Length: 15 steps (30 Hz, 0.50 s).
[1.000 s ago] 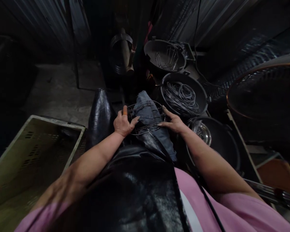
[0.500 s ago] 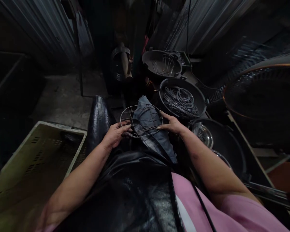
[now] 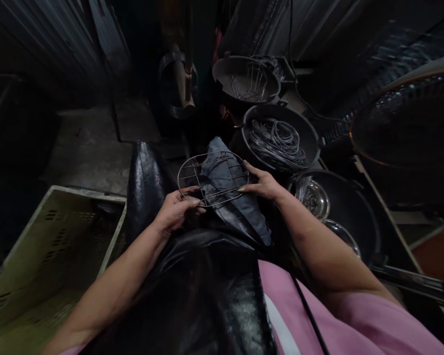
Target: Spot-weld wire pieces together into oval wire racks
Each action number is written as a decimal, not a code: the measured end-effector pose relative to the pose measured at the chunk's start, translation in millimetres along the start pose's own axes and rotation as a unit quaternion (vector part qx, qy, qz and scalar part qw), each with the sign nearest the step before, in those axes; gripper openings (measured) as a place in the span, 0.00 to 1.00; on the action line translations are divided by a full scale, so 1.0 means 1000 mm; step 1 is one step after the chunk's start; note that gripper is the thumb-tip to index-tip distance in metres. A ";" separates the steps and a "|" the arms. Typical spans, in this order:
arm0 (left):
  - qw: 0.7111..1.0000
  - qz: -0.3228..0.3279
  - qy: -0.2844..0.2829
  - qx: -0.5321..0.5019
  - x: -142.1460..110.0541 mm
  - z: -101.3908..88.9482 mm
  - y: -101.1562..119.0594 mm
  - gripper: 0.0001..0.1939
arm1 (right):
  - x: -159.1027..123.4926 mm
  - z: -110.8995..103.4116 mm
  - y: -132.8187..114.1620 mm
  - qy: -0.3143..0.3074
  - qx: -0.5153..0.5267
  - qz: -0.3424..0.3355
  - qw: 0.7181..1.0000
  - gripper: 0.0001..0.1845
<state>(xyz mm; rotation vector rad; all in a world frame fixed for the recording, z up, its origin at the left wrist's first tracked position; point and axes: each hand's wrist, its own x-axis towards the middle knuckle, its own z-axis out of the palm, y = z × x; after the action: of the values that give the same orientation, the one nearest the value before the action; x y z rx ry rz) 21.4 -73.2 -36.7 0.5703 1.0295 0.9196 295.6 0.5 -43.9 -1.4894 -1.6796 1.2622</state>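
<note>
A round wire rack (image 3: 211, 178) made of thin metal rods is held over my lap between both hands. My left hand (image 3: 174, 211) pinches its near left rim, fingers closed on the wire. My right hand (image 3: 263, 185) grips the right rim with its fingers curled along the ring. Under the rack lie my denim-clad knee (image 3: 225, 172) and a shiny black apron (image 3: 192, 276).
A black tub (image 3: 281, 140) of wire rings stands right of the rack, and another tub (image 3: 246, 81) with a wire frame behind it. A shiny metal bowl (image 3: 313, 197) sits in a dark basin at right. A beige perforated crate (image 3: 40, 246) is at left. A fan guard (image 3: 410, 123) looms at right.
My left hand slid from on top of the rack to its near left edge and now pinches the rim. The rack tilted up slightly; the right hand stayed on the right rim.
</note>
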 end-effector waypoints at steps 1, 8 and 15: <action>1.000 -0.001 0.000 -0.005 0.003 -0.001 -0.002 0.26 | 0.000 0.001 0.002 0.004 0.003 -0.005 1.000 0.48; 0.999 0.006 0.021 -0.026 0.003 -0.004 0.001 0.33 | -0.010 0.002 -0.003 0.021 -0.059 -0.012 0.998 0.46; 0.991 -0.012 0.049 -0.125 -0.015 0.001 0.030 0.20 | -0.033 0.000 -0.040 0.069 -0.215 -0.256 0.940 0.24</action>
<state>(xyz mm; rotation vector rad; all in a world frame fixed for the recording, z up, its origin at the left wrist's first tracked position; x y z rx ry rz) 7.9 -70.7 -5.6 0.3056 0.9877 1.0454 285.4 -28.7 -2.2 -1.2026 -2.1491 0.5229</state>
